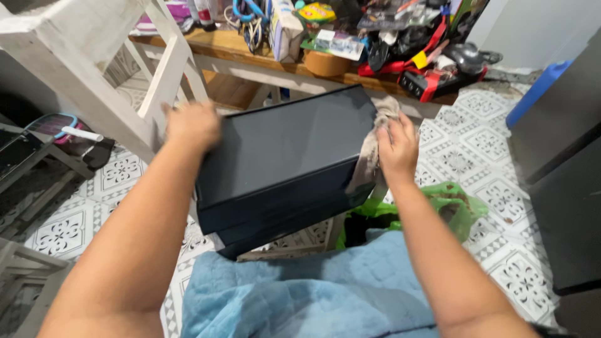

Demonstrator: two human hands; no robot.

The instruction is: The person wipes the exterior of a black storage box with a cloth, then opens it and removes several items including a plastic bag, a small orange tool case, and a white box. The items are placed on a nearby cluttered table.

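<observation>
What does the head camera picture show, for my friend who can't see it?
Two hands hold a dark box above a blue blanket: the left hand grips its far left edge, the right hand presses a grey cloth against its right side. A cluttered wooden shelf stands behind.

Left hand (191, 124) grips far left edge of dark glossy box (285, 159). Right hand (397, 147) presses grey rag (369, 156) against box's right end. Cluttered wooden surface (231, 47) behind; patterned tile floor (469, 156) below.
</observation>
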